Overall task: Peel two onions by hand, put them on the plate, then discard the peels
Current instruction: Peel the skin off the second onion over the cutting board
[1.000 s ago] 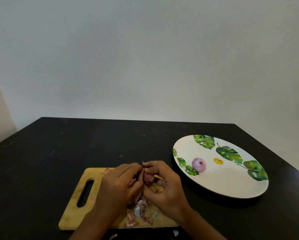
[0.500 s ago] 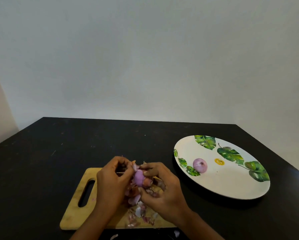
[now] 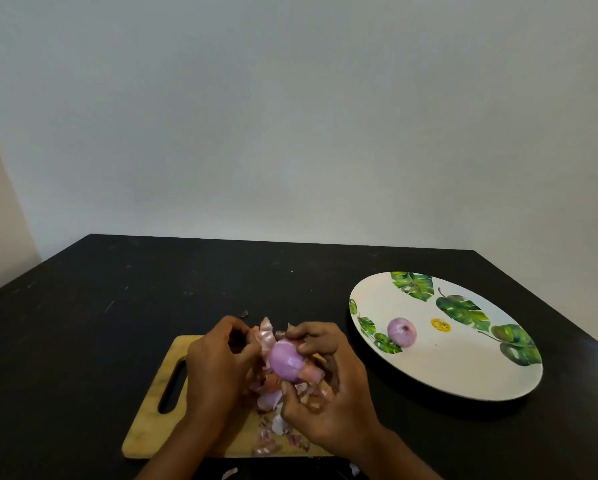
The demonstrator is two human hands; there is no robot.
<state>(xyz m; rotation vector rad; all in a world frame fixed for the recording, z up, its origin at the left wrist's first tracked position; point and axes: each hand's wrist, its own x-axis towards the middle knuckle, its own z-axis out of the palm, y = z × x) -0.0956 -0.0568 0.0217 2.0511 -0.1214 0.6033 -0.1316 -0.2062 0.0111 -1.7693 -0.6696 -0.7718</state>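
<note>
Above the wooden cutting board (image 3: 152,427), my right hand (image 3: 328,393) grips a purple onion (image 3: 285,360) with its glossy flesh largely bared. My left hand (image 3: 218,368) pinches a strip of pink skin (image 3: 267,336) that still hangs from the onion's left side. A heap of loose peels (image 3: 273,431) lies on the board beneath both hands. One peeled onion (image 3: 401,331) rests on the left part of the white plate (image 3: 464,375) with green leaf prints, to the right of the board.
Board and plate sit on a black table (image 3: 117,306) that meets a pale wall at the back. A small peel scrap (image 3: 245,313) lies just beyond the board, and a few more scraps (image 3: 229,473) lie at the near table edge.
The hands have drawn apart a little. The skin has been pulled away to the left, so much more of the onion's purple flesh shows than before.
</note>
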